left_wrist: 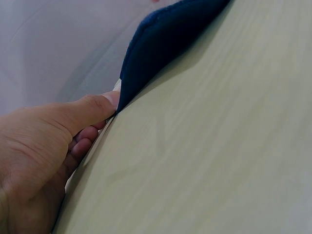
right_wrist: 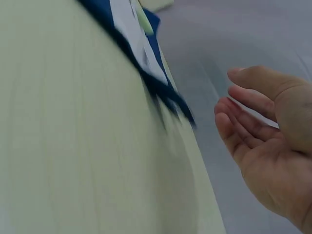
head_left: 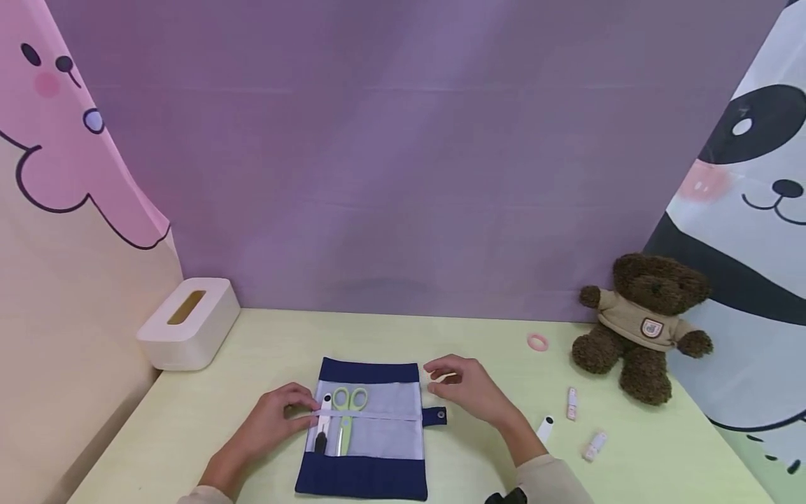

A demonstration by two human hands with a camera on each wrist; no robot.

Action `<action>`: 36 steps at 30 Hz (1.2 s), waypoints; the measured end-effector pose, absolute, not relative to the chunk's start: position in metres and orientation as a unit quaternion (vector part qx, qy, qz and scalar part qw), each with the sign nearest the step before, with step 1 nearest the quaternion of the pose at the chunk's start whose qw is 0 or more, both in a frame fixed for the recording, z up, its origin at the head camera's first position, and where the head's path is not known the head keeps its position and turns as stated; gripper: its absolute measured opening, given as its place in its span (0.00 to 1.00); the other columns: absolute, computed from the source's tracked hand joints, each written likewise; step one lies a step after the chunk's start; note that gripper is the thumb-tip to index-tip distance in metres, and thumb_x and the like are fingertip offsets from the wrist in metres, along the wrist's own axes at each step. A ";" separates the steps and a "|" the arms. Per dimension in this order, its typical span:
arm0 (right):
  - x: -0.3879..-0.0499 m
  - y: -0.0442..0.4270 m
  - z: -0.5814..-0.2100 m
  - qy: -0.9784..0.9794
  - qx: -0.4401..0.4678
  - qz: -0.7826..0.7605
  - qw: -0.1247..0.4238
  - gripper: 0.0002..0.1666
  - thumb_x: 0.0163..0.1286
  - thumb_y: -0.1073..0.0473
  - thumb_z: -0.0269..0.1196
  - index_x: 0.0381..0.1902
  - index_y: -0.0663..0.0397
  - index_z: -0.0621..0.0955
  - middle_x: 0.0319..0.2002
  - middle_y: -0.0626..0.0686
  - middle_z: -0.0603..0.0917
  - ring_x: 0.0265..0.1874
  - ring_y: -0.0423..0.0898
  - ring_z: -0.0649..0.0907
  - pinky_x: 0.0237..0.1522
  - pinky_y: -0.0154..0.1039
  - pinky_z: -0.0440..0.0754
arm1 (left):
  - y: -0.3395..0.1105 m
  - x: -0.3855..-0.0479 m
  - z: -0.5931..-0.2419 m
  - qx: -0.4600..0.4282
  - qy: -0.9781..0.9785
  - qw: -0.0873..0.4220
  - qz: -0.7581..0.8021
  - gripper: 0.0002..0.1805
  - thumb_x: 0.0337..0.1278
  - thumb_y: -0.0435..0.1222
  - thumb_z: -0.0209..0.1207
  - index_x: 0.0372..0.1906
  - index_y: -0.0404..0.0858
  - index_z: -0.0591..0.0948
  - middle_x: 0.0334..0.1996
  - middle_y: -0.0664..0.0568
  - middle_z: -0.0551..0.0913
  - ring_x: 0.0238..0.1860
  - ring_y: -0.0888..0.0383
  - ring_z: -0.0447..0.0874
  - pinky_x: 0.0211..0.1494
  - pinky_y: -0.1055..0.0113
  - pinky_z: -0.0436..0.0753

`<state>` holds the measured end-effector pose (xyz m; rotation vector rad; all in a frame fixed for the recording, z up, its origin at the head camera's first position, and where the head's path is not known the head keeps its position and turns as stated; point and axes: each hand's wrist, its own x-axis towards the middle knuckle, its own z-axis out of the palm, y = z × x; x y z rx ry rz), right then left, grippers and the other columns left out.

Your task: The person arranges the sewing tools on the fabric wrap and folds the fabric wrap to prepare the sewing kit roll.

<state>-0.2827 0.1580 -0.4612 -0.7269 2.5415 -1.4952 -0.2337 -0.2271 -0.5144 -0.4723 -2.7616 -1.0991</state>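
Observation:
An unfolded navy roll-up pouch (head_left: 362, 478) with a pale lining lies on the table. Under its elastic strap (head_left: 393, 416) sit green-handled scissors (head_left: 345, 423) and, left of them, a slim white tool with a black lower part (head_left: 323, 425). At the pouch's left edge, by the strap's end, my left hand (head_left: 273, 420) pinches the fabric; the left wrist view shows the thumb (left_wrist: 95, 108) on that edge. My right hand (head_left: 469, 386) hovers past the right edge, above the snap tab (head_left: 434, 416). Its fingers are relaxed and hold nothing.
Right of my right forearm lie a white piece with a black dot (head_left: 545, 428), partly covered, and two small white-and-pink items (head_left: 571, 404). Behind them are a pink ring (head_left: 538, 341) and a teddy bear (head_left: 648, 329). A white tissue box (head_left: 189, 325) stands back left.

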 end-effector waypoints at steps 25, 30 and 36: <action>-0.218 0.305 -0.472 0.890 0.046 -0.453 -0.014 0.26 0.68 0.55 0.72 0.59 0.62 0.83 0.51 0.58 0.89 0.39 0.24 0.82 0.45 0.27 0.83 | -0.226 -0.231 -0.515 -0.171 -0.905 0.068 -0.385 0.08 0.52 0.38 0.76 0.38 0.52 0.90 0.46 0.61 0.85 0.48 0.69 0.81 0.58 0.67 0.83; -0.220 0.308 -0.477 0.899 0.052 -0.436 -0.007 0.27 0.66 0.55 0.74 0.59 0.63 0.83 0.49 0.57 0.90 0.38 0.24 0.81 0.44 0.26 0.82 | -0.226 -0.231 -0.514 -0.168 -0.905 0.070 -0.383 0.08 0.52 0.38 0.76 0.38 0.52 0.90 0.45 0.62 0.85 0.48 0.69 0.81 0.58 0.67 0.83; -0.222 0.309 -0.480 0.909 0.040 -0.415 -0.005 0.29 0.64 0.56 0.75 0.59 0.62 0.83 0.50 0.58 0.89 0.38 0.28 0.83 0.43 0.28 0.83 | -0.228 -0.232 -0.514 -0.173 -0.904 0.078 -0.384 0.08 0.52 0.38 0.76 0.37 0.51 0.90 0.45 0.61 0.85 0.47 0.68 0.81 0.57 0.69 0.83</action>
